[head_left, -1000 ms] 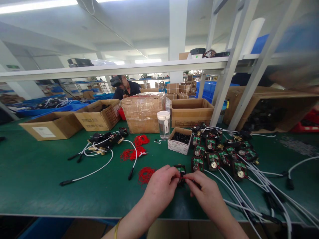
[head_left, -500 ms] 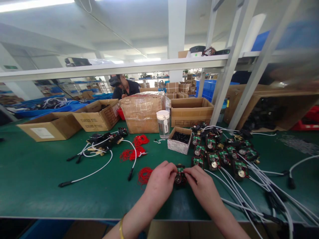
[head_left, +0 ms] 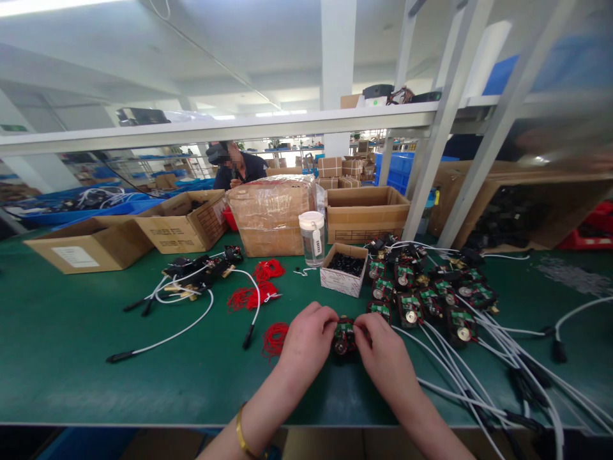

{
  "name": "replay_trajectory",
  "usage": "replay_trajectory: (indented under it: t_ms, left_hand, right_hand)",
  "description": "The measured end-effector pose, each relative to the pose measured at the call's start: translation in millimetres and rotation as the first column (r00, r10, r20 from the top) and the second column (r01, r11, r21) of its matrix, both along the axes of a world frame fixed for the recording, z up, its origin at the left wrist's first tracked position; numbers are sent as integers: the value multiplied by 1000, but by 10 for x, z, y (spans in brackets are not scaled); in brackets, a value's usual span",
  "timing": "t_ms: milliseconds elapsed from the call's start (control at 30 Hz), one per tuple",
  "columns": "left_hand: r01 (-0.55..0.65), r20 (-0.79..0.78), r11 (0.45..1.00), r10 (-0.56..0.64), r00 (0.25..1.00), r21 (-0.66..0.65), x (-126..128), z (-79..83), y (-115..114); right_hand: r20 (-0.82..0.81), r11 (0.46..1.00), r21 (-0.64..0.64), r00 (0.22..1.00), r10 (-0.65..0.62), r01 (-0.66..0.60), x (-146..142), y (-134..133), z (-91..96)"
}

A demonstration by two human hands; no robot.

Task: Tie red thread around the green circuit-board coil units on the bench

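Observation:
A small black housing with a green circuit board and a round metal part [head_left: 343, 338] lies on the green table between my hands. My left hand [head_left: 310, 335] has its fingers closed at the housing's left upper edge. From the right, my right hand [head_left: 380, 342] pinches at the board's upper right side. My fingers hide whatever small part they may hold. Several similar circuit-board units [head_left: 410, 310] with white cables lie close by on the right. Left of my left hand is a bundle of red wires [head_left: 274, 338].
Beyond my hands stand a small box of black parts [head_left: 342, 271], a clear lidded cup [head_left: 312, 239] and a wrapped carton [head_left: 268, 217]. Cabled units [head_left: 204, 271] lie to the left. White cables [head_left: 479, 377] cross the right side. A shelf post [head_left: 433, 160] rises behind. A person [head_left: 239, 167] sits opposite.
My right hand has shifted slightly up and closer to the board's upper edge, its fingers more curled. My left hand stays at the housing. The view has moved a little.

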State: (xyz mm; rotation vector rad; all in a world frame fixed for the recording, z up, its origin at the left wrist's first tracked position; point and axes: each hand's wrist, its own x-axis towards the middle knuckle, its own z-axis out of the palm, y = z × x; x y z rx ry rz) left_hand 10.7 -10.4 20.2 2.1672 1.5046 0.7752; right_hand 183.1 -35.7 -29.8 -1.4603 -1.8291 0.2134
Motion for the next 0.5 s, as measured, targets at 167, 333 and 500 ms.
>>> replay_trajectory:
  t_ms: [167, 333, 500]
  left_hand:
    - [-3, -15, 1000, 3, 1000, 29, 20, -29, -4]
    - [-8, -54, 999, 10, 998, 38, 18, -19, -10]
    - [-12, -70, 999, 15, 997, 46, 17, -18, -3]
  right_hand:
    - [27, 1000, -23, 1000, -9, 9, -17, 6, 10]
    - [49, 999, -41, 999, -4, 6, 2, 19, 22]
    - [41, 997, -71, 999, 10, -7, 10, 35, 45]
